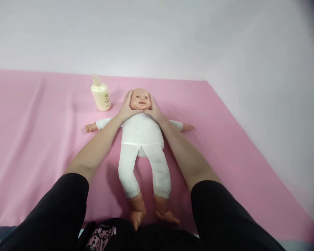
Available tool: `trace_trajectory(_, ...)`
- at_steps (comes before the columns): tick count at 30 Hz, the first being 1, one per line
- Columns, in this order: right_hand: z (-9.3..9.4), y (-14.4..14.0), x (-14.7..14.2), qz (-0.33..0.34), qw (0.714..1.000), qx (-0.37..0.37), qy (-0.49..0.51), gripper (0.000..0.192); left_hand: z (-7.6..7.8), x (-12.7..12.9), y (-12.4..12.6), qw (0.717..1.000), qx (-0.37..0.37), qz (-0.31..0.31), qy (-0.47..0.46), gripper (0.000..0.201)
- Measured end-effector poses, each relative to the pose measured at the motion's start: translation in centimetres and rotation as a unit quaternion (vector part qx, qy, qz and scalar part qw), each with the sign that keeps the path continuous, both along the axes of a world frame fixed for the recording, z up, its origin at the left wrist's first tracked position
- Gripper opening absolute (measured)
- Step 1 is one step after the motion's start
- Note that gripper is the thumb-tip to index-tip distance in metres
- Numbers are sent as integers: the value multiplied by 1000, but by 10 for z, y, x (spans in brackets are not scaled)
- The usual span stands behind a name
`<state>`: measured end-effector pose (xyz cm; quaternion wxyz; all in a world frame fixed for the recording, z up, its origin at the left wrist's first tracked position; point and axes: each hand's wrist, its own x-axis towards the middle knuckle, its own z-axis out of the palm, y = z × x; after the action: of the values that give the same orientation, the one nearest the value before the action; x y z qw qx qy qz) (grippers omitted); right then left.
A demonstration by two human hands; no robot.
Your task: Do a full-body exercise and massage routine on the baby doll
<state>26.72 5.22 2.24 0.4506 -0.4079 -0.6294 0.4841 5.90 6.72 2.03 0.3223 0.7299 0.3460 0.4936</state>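
While both forearms reach straight ahead from short black sleeves, the left hand and the right hand cup the two sides of the head of a plastic baby doll in a soft white cloth bodysuit; the fingers of each hand are spread flat against cheek and temple, pressing without closing round anything, and the thumbs meet under the chin. The doll lies face up on a smooth, faintly creased pink sheet, its long axis running straight away from the viewer: the head sits between the fingers at the far end, the stuffed torso and legs trail back below the wrists, and the bare moulded feet end just short of the person's lap. Its short arms stretch sideways, one beyond each wrist. Both hands stand equally near the head, one to a side. Just beyond and outside the left fingers, apart from the doll, stands an upright cream-coloured plastic pump bottle, glossy and rounded at the shoulder. A plain pale wall rises behind the sheet.
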Motion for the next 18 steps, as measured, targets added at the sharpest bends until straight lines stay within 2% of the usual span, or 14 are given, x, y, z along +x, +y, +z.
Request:
trace_trajectory(5,0,0,1,-4,1000,3,0,137,0,0,2,1000,-6,1,-3,138)
trace_trajectory(9,-1,4,-1,-2,1000,-1,3,125,1,-1,3,1000,-18,-9,-13,136)
trace_trajectory(14,-2,11,-7,-6,997,-30,72,112,1,1,7,998,-26,-28,-40,127)
trace_trajectory(18,-2,14,-9,-6,989,-41,144,103,-6,1,17,996,-13,-63,-69,115)
